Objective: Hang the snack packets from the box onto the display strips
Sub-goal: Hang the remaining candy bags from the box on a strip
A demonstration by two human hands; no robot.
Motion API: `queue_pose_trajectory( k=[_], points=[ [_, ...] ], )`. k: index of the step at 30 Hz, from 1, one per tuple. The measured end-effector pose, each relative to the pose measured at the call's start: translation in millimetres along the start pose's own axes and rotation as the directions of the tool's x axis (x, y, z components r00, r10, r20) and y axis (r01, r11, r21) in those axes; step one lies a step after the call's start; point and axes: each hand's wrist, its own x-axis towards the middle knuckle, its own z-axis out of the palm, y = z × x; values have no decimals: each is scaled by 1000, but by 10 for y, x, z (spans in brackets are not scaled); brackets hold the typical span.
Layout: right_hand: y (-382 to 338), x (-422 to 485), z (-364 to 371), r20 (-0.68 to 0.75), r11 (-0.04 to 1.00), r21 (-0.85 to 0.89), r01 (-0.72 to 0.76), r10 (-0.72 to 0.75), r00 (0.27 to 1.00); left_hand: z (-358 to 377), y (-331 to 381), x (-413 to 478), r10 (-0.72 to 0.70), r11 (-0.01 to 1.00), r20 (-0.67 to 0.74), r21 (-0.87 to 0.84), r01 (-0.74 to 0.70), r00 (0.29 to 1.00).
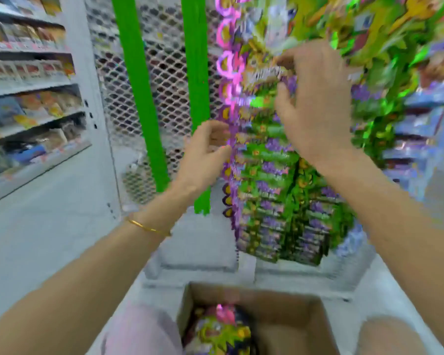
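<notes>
Pretty smeary shot, so only the obvious stuff can be called. A cardboard box (pixel 296 302) is parked on the floor at the bottom of the view with its flaps open, and a heap of loose packets (pixel 219 327) in purple, green and pink is piled in its left half.

Straight above the box, a long column of hanging packets (pixel 274 193) in green and purple is strung down a display strip. They overlap like shingles, and the lowest ones end just above the box's far rim.

The right hand (pixel 315 106) is raised high above the box, at the upper part of that column. A snack packet (pixel 264 73) is pinched by its top edge between the thumb and forefinger, and the other fingers are loosely bent.

The left hand (pixel 205 149) is held lower, above and a bit left of the box, with its fingers curled in against the purple left edge of the column. Whether anything is actually gripped there can't be told, too much blur. A thin gold bangle (pixel 149 228) is worn on the left wrist.

Further up and left of the box, two plain green strips (pixel 141 98) are hung in front of a white mesh panel (pixel 167 73), and a strip of pink rings (pixel 226 65) is seen right beside them. Way off to the left of the box, stocked shop shelves (pixel 28 85) are lined up.
</notes>
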Motion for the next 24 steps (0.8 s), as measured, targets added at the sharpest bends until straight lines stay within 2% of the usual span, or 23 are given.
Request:
queue_pose_trajectory(
  k=[2, 4, 7, 10, 14, 16, 21, 22, 24],
  points=[
    [-169, -745, 152, 164, 988, 152, -6, -20, 986, 1, -472, -531, -152, 987, 14, 50, 151, 988],
    [-285, -1502, 335, 381, 966, 234, -107, 10, 925, -34, -891, -1008, -281, 954, 29, 119, 276, 959],
    [-356, -2451, 631, 693, 913, 193, -360, 133, 708, -104, -1347, -1529, -411, 898, 52, 196, 394, 910],
    [-333, -3126, 901, 847, 842, 97, -530, 209, 488, -157, -1710, -1821, -492, 852, 50, 235, 468, 869],
    [-280, -3737, 1178, 927, 689, -136, -712, 341, 154, -224, -2071, -1922, -561, 803, 65, 287, 523, 825],
    [-299, -3938, 1327, 926, 622, -225, -750, 376, 33, -254, -2183, -1863, -576, 785, 87, 338, 520, 813],
    [-615, -4107, 1824, 932, 499, -305, -811, 333, -146, -352, -2462, -1743, -631, 729, 143, 444, 521, 762],
    [-673, -4136, 1938, 929, 500, -324, -803, 329, -170, -368, -2521, -1702, -644, 715, 152, 466, 520, 750],
    [-731, -4244, 2161, 912, 576, -391, -717, 346, -220, -390, -2615, -1589, -659, 702, 165, 485, 522, 734]
  ],
)
